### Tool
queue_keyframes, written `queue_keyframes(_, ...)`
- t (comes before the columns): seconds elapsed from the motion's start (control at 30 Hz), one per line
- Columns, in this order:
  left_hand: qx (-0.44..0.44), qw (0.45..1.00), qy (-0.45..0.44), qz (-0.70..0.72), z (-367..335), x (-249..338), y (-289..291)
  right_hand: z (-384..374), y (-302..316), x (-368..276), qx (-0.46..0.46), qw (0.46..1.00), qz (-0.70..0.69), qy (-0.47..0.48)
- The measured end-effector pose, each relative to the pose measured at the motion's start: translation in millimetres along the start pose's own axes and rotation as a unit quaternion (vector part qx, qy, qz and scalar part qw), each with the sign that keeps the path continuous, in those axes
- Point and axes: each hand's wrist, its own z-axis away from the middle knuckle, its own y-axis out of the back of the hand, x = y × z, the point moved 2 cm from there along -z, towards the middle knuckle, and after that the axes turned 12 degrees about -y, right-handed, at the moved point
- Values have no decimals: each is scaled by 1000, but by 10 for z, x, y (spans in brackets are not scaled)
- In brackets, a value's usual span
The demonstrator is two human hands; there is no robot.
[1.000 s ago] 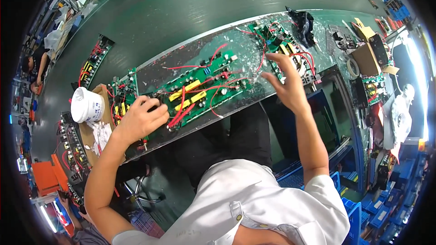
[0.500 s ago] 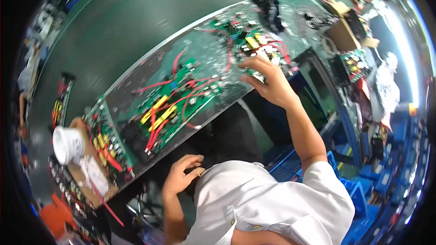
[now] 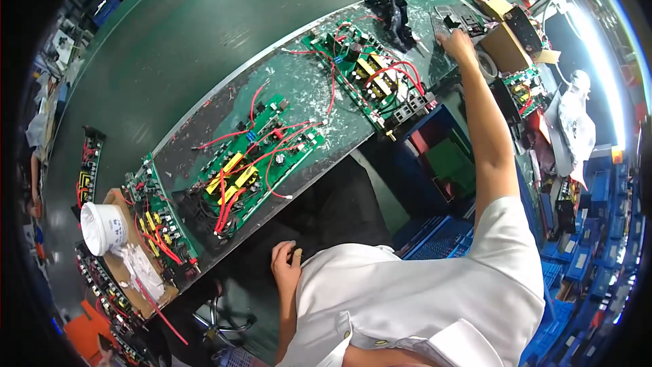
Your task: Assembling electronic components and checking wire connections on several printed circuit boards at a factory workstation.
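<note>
I was plainly standing in an electronics workshop; green circuit boards point(image 3: 299, 152) trailing red wires point(image 3: 227, 212) lay along the worktop point(image 3: 299, 88); blue plastic bins point(image 3: 576, 266) crowded the right side; a bright tube lamp point(image 3: 609, 88) glared near them.

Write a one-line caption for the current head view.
Left hand low beside the white shirt, right hand stretched out to dark parts, with wired green circuit boards on the workbench.
</note>
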Motion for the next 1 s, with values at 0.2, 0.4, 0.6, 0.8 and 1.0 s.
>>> queue_keyframes(0.2, -5, 963, 187, 196, 246, -382, -73, -488, 58, 101, 96, 994, -26, 38)
queue_keyframes(0.4, -50, 998, 2, 34, 88, -94, 1, -776, -94, 52, 24, 998, -46, 24)
queue_keyframes(0.6, -160, 984, -81, 6, -484, 495, 12, -961, -211, -21, 111, 987, -92, 77)
queue_keyframes(0.8, -180, 962, -102, 180, -1010, 1183, -9, -226, 744, 69, 368, 860, -311, 168)
queue_keyframes(1.0, 34, 846, -196, 495, -1814, 1899, 292, 3356, 1115, -957, -2, 711, -453, 537)
